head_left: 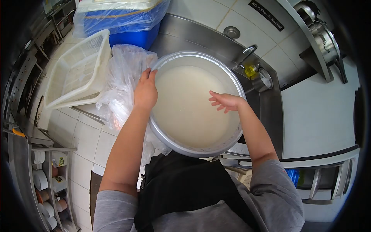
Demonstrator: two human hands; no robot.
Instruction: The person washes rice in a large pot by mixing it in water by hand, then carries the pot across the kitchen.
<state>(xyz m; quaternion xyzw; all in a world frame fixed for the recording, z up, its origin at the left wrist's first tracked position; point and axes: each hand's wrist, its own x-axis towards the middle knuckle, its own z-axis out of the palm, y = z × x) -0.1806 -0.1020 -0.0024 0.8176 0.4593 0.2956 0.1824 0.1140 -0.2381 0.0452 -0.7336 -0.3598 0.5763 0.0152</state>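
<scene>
A large round metal pot (176, 145) stands at the sink, holding cloudy, whitish liquid (189, 108). My left hand (146, 89) grips the pot's left rim, with its fingers over the edge. Above the liquid, inside the right side of the pot, my right hand (225, 102) has its fingers apart and holds nothing. Whatever lies beneath the cloudy surface is hidden. Crumpled clear plastic bags (125, 73) lie against the pot's left side.
A white plastic basket (75, 79) is at the left, by a blue container (127, 36) under plastic. Behind the pot's right side are a faucet (249, 50) and a small metal pot (262, 80). A shelf (309, 42) juts out at upper right.
</scene>
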